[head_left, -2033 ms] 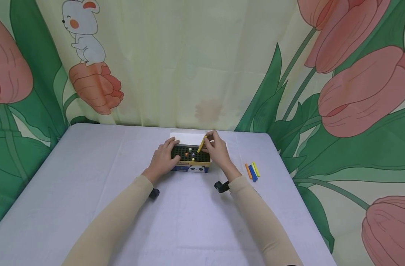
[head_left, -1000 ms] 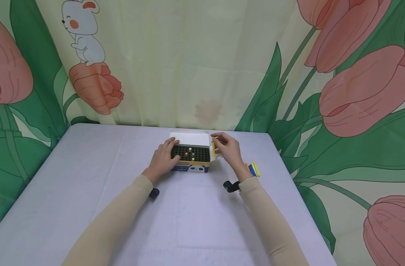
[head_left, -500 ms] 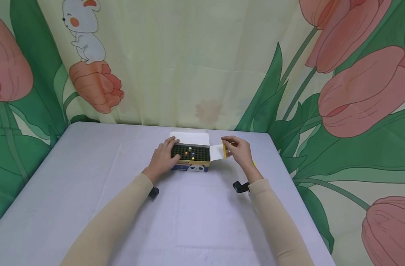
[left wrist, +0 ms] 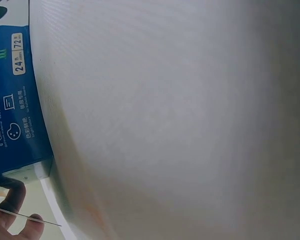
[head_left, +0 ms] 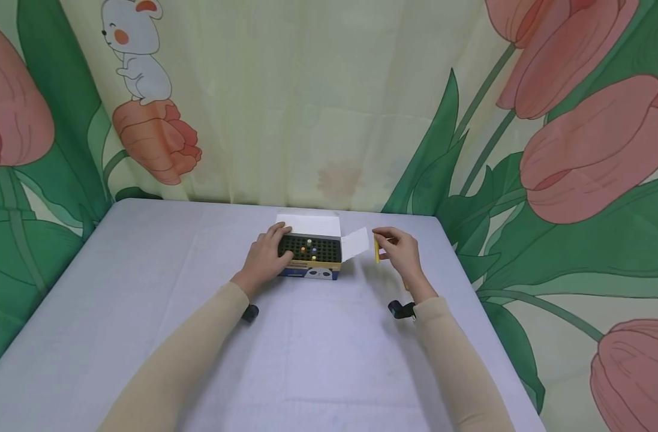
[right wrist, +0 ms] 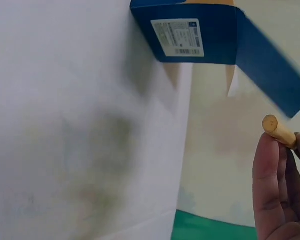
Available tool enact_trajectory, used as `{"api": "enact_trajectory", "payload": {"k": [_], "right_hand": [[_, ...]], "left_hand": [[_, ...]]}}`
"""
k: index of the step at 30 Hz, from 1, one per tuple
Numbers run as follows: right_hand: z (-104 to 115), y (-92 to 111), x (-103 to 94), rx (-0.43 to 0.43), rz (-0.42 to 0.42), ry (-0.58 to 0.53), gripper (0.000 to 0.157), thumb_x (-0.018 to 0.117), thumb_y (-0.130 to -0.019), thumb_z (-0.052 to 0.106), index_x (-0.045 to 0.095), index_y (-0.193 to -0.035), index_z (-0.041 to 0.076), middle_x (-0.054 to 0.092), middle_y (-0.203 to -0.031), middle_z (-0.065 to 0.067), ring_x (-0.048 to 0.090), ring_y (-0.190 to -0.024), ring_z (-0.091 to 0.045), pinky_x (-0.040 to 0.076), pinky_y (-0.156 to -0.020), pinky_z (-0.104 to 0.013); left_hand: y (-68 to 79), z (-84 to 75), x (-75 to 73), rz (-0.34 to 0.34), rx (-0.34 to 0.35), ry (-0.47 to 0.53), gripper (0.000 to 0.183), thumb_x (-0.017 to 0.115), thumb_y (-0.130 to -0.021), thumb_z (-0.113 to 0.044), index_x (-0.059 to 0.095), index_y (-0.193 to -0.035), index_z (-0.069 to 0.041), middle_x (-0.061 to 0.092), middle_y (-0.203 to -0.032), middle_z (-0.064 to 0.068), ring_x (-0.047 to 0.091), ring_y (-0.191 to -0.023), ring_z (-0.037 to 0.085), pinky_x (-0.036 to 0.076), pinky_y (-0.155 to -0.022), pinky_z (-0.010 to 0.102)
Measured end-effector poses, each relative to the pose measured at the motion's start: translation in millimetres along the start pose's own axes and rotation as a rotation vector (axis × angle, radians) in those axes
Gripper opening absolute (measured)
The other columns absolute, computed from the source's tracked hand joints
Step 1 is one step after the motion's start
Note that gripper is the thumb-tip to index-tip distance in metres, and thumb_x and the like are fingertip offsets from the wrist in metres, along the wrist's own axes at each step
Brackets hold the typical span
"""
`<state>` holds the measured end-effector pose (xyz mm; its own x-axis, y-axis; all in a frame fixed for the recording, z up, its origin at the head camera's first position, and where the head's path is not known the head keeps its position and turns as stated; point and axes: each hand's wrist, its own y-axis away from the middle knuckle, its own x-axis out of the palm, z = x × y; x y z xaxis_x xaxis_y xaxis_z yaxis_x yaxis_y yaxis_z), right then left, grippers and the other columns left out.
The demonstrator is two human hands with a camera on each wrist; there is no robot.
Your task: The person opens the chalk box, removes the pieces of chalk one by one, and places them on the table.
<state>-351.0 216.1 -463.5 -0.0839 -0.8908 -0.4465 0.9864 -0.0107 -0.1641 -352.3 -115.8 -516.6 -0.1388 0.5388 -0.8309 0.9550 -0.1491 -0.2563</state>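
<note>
A box of chalk (head_left: 312, 272), blue and yellow with a panda print, stands at the table's far side. Its lid is up, and a few coloured chalk ends stick out of the black holed insert (head_left: 329, 249). My left hand (head_left: 264, 252) grips the box's left end, fingers at the back and thumb at the front edge. To the right of the box, my right hand (head_left: 404, 255) pinches a yellow chalk stick (head_left: 376, 249), held upright beyond the side flap. Seen end-on in the right wrist view, this chalk (right wrist: 282, 134) sits between thumb and fingertips.
A white side flap (head_left: 355, 243) juts out from the box's right end, and the white lid (head_left: 308, 225) stands behind it. Part of an orange chalk stick (head_left: 406, 287) shows by the right wrist; the other loose sticks there are hidden. White cloth (head_left: 307, 360) covers the table.
My right hand has carried the yellow chalk from above the insert to the right, past the side flap, which now sticks out and has risen. My left hand stays on the box.
</note>
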Motion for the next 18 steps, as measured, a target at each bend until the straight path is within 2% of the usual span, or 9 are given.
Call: {"api": "enact_trajectory", "payload": {"k": [4,13,18], "right_hand": [[-10.5,-0.1,-5.9,0.004,-0.016,0.033,0.028,0.062,-0.091,0.03,0.068,-0.115,0.017,0.066,-0.105,-0.006,0.062,-0.089,-0.02,0.056,-0.063,-0.028],[-40.3,-2.3,-20.1,0.098,0.007,0.158,0.029,0.06,-0.093,0.028,0.067,-0.117,0.014,0.064,-0.104,-0.005,0.06,-0.091,-0.021,0.056,-0.067,-0.031],[-52.6,-2.4,-24.0,0.11,0.005,0.235,0.027,0.06,-0.093,0.026,0.069,-0.115,0.013,0.065,-0.105,-0.006,0.06,-0.087,-0.021,0.055,-0.069,-0.034]], "left_hand": [[-0.3,0.5,0.0,0.0,0.007,0.0,0.063,0.05,-0.084,-0.035,0.038,-0.145,-0.023,0.028,-0.154,0.002,0.046,-0.118,0.035,0.038,-0.093,0.057],[2.0,-1.2,-1.2,-0.001,-0.001,0.005,0.062,0.05,-0.084,-0.035,0.039,-0.144,-0.022,0.028,-0.154,0.002,0.046,-0.119,0.036,0.038,-0.094,0.057],[0.5,0.0,-0.5,-0.012,0.001,0.006,0.063,0.05,-0.083,-0.036,0.039,-0.144,-0.022,0.028,-0.154,0.003,0.045,-0.119,0.035,0.037,-0.094,0.057]]}}
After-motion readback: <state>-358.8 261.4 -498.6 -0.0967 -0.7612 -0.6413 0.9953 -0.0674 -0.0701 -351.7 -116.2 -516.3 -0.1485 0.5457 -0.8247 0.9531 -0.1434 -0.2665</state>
